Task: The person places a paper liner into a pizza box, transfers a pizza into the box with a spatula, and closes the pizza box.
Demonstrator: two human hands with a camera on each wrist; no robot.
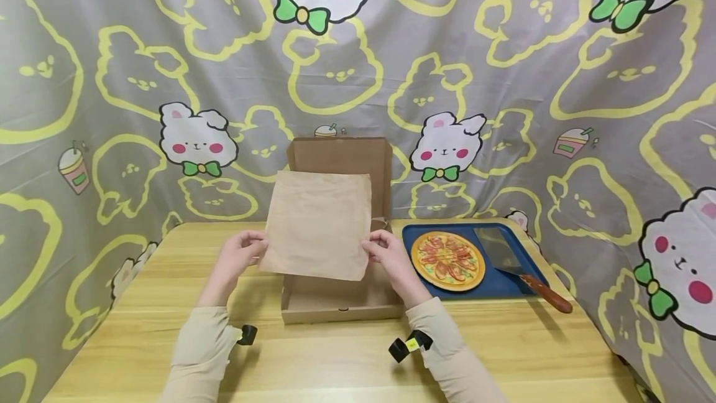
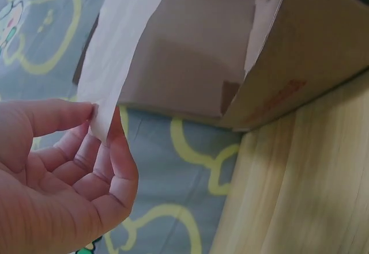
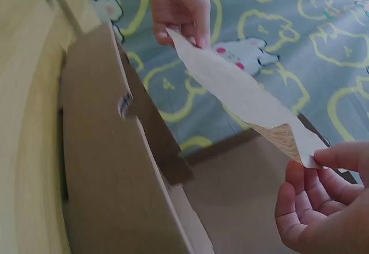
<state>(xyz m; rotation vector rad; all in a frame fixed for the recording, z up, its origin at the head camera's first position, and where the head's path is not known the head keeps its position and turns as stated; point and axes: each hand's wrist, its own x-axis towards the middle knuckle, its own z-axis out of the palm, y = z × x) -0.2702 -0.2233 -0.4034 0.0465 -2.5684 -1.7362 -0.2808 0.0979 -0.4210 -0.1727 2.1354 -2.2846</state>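
Note:
A square sheet of brown paper (image 1: pixel 320 224) is stretched between both hands above an open cardboard pizza box (image 1: pixel 342 314). My left hand (image 1: pixel 240 259) pinches its left edge near the lower corner, thumb against fingers, as the left wrist view shows with the paper (image 2: pixel 118 46) edge-on. On the opposite side my right hand (image 1: pixel 391 260) pinches the right edge. In the right wrist view the sheet (image 3: pixel 242 90) spans from hand to hand, a corner folded over to show a printed face. The box lid (image 1: pixel 341 153) stands upright behind; the sheet hides part of lid and base.
Right of the box lies a blue tray (image 1: pixel 464 292) holding a pizza (image 1: pixel 447 261) and a pizza server (image 1: pixel 537 288), whose wooden handle juts past the tray's front right. A patterned curtain (image 1: pixel 347 61) surrounds the wooden table (image 1: pixel 324 359) at back and sides.

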